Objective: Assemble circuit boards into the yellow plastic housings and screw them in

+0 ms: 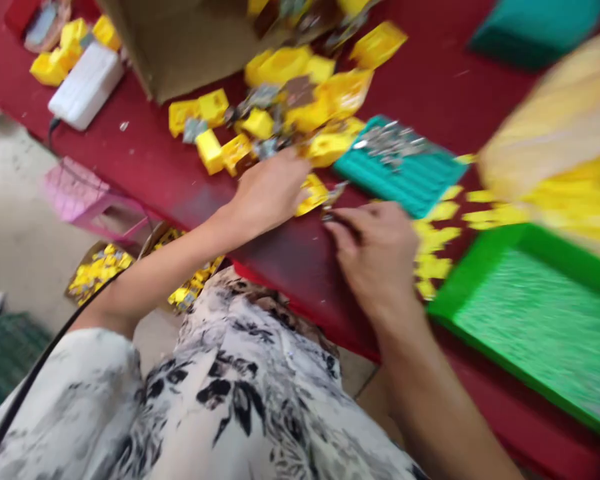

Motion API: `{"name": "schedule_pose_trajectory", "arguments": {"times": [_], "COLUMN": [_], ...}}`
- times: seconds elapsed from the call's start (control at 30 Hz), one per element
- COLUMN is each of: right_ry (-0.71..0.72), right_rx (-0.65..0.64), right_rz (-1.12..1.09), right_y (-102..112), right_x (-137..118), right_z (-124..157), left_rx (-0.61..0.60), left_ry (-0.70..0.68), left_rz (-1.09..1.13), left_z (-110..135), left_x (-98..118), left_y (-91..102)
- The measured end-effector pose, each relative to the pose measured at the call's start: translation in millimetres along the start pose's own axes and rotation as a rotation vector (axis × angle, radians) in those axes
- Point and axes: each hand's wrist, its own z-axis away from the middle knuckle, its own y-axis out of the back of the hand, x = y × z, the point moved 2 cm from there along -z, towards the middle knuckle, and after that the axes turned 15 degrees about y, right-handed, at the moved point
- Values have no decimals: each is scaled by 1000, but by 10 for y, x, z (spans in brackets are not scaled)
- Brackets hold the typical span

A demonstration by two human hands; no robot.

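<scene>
Over the red table, both forearms reach forward; the left hand curls palm-down, the right hand bends inward, thumb and forefinger narrowed. Beside the right wrist stands a green tray; beyond the left hand, a cardboard box, with heaped yellow pieces crowding nearer. A teal ridged plate lies just past the right knuckles. A yellow block meets the left fingertips, gripped or not I cannot tell; the right pinches a tiny dark part.

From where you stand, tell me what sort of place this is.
Probably a small assembly workshop: yellow plastic parts lie heaped on a dark red table, small metal pieces sit on a teal tray, and many more yellow pieces are gathered below the table's edge.
</scene>
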Motion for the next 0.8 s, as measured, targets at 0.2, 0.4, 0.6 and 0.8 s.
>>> {"name": "schedule_pose_trajectory", "arguments": {"times": [0.2, 0.4, 0.6, 0.8], "right_ry": [-64, -145, -101, -41], "right_rx": [-7, 235, 300, 323], "right_rz": [-18, -105, -176, -237], "right_y": [253, 348, 364, 475], "right_x": [-165, -339, -508, -650], "right_z": [103, 39, -58, -60], "left_rx": [-88, -164, -281, -606], "left_ry": [9, 43, 233, 650], "left_rz": [30, 93, 338, 1104], "left_z": [19, 37, 138, 523], "left_x": [50, 66, -119, -282], "left_y": [-95, 102, 326, 140]}}
